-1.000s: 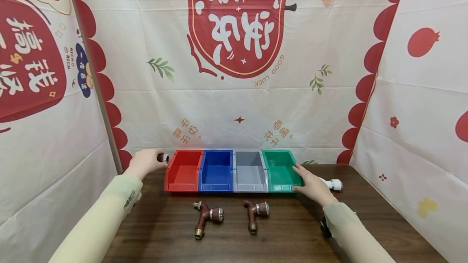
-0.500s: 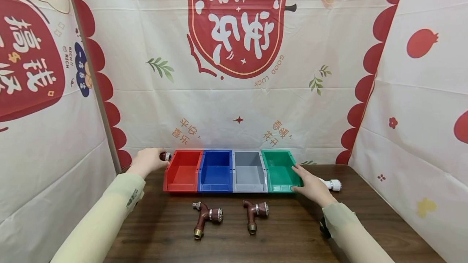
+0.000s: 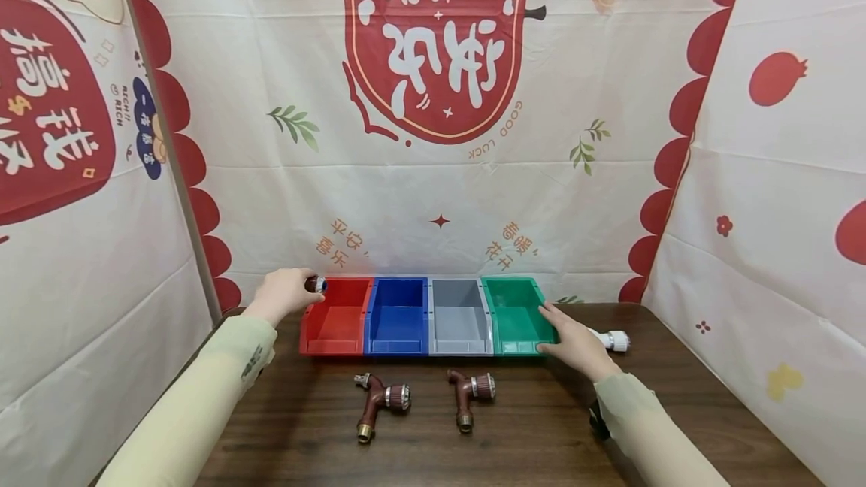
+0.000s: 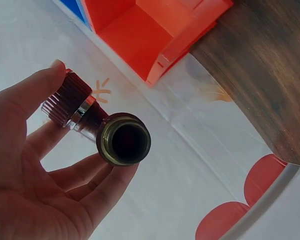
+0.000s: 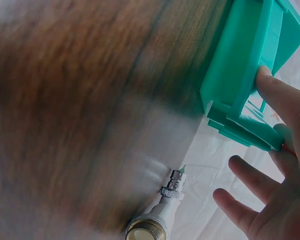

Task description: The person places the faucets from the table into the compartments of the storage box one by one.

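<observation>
As left hand (image 3: 283, 294) grips, faucet (image 3: 315, 284) protrudes rightward.

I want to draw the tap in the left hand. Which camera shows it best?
The left wrist view: the tap is close up, with its ridged knob and round opening showing. The head view shows only a small part poking past the left hand. The right wrist view doesn't show it.

"What sort of place is this?"
"A curtained booth: festive printed cloths (image 3: 399, 198) hang at the back and both sides of a wood-grain surface (image 3: 419, 464)."
"Home or workshop?"
"Can't tell; the coloured bins (image 3: 398, 349) and taps (image 3: 373, 403) look workshop-like, the cloths homely."
</observation>
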Tool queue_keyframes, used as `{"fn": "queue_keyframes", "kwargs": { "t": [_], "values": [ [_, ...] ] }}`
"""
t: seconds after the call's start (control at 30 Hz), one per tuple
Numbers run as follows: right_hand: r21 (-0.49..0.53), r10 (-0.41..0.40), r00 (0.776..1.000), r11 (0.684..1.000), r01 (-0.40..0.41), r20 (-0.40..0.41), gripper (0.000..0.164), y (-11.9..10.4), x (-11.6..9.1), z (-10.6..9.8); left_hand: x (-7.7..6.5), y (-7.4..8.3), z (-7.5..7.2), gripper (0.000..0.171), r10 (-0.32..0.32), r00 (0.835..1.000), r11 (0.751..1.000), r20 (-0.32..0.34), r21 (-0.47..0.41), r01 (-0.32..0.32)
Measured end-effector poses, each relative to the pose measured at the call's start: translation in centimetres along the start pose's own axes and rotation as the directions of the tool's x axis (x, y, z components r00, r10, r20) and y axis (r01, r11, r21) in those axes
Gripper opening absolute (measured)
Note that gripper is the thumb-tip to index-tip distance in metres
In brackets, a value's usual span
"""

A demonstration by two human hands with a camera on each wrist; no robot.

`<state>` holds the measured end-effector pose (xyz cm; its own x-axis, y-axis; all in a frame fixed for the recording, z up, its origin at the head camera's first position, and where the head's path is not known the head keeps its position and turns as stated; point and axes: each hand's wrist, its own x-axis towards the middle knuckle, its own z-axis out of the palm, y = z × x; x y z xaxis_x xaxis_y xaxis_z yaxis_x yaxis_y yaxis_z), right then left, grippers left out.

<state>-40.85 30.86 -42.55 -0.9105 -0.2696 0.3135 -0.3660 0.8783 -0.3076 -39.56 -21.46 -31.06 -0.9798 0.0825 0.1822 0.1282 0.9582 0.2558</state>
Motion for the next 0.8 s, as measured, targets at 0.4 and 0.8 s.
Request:
{"fn": "queue_keyframes", "kwargs": {
  "t": [0.4,0.8],
  "values": [
    [-0.006,0.001,1.0,1.0,-0.001,0.0,0.081,0.0,0.0,0.0,0.4,0.9,0.1,0.053,-0.018,1.0,1.0,0.007,-0.012,0.018],
    [-0.005,-0.002,1.0,1.0,0.002,0.001,0.08,-0.1,0.0,0.1,0.8,1.3,0.5,0.051,0.006,1.0,1.0,-0.006,-0.003,-0.006]
  ]
}}
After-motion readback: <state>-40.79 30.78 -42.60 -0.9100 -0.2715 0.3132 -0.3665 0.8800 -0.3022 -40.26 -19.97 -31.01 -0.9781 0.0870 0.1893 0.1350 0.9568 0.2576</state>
